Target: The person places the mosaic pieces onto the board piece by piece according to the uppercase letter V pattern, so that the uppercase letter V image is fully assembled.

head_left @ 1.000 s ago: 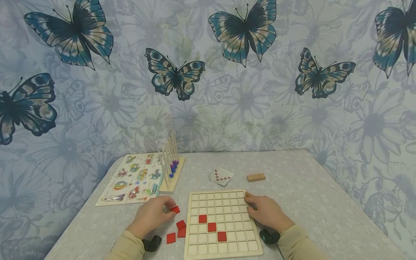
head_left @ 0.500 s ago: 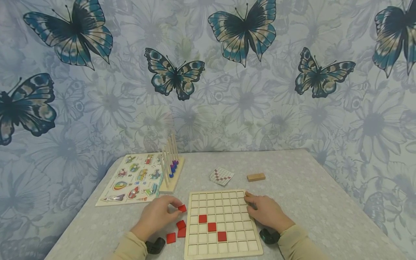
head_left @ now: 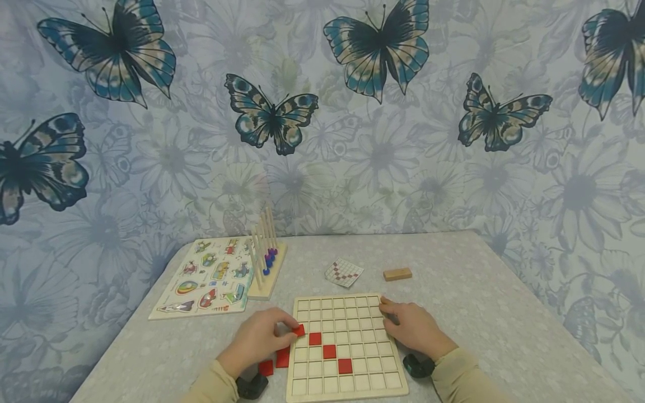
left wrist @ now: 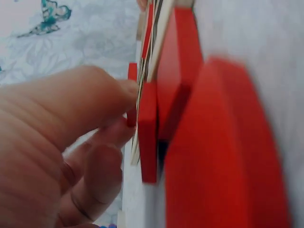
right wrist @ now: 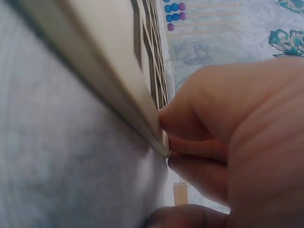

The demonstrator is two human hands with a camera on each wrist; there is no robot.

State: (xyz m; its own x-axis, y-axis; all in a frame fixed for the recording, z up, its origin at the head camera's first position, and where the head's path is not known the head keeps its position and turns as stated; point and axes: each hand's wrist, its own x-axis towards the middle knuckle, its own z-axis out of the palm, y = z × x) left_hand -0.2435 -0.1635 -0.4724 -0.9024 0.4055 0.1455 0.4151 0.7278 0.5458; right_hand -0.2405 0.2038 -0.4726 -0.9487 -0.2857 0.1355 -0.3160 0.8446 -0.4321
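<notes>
My left hand pinches a small red square tile between thumb and fingers, over the left edge of a wooden grid board. In the left wrist view the held tile stands out past the thumb tip. Three red tiles form a diagonal in the board's cells, running down to the right. Loose red tiles lie left of the board, partly hidden by the left hand. My right hand holds the board's right edge near its far corner, thumb on top in the right wrist view.
Behind the board lie a pattern card with a printed red V and a wooden block. At the back left, a picture puzzle board sits beside a peg stand with blue and purple beads. A patterned wall rises behind the table.
My left hand has carried its red tile rightward, from beside the board to over its left edge, now covering some loose tiles. The right hand and board have stayed put.
</notes>
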